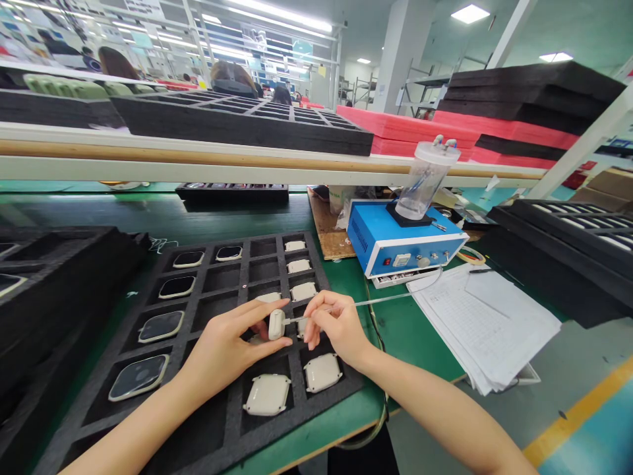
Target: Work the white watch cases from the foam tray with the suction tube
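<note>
While the left hand pinches a small cream rounded-square plastic casing on edge, exposing its side, the right hand pinches a thin clear tube's nozzle against it, above the black foam compartment tray.

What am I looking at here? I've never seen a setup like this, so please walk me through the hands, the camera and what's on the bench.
The single picture comes from a camera worn on a person's head, looking forward and down at their own two bare hands; there is no robot. The left hand pinches a small white case on edge between thumb and fingers. The right hand holds a thin pen-like tool with its tip at the case; a clear tube runs from it towards a blue box carrying a clear jar. Under the hands lies a black foam tray of square pockets: white cases on the right, dark glassy-faced ones on the left, some pockets empty. A stack of papers lies to the right on the green bench. More trays fill the shelf above.
</note>
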### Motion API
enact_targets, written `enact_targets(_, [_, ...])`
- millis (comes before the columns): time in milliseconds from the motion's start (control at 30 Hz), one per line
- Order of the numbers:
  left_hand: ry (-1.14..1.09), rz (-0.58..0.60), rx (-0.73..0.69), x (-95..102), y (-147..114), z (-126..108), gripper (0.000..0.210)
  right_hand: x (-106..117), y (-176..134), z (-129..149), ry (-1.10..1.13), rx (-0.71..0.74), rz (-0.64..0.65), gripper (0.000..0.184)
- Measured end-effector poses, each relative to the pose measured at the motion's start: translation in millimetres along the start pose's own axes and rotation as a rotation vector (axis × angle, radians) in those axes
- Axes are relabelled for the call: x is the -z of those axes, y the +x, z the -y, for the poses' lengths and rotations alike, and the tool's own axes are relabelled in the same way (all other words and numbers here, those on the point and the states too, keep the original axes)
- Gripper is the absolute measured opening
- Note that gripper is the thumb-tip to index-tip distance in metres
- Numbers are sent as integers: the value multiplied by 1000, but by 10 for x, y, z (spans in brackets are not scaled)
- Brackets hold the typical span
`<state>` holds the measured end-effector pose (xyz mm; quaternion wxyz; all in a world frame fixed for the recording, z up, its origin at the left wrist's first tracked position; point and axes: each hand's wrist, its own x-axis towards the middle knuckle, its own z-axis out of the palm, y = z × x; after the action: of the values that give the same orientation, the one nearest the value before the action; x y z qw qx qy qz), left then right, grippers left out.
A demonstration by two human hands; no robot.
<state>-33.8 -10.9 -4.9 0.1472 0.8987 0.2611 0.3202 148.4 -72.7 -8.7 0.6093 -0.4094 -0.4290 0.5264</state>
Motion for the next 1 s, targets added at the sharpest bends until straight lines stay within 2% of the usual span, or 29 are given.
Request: enact_targets(1000, [-10,9,45,-5,22,-4,49,-7,9,13,-11,-9,-10,7])
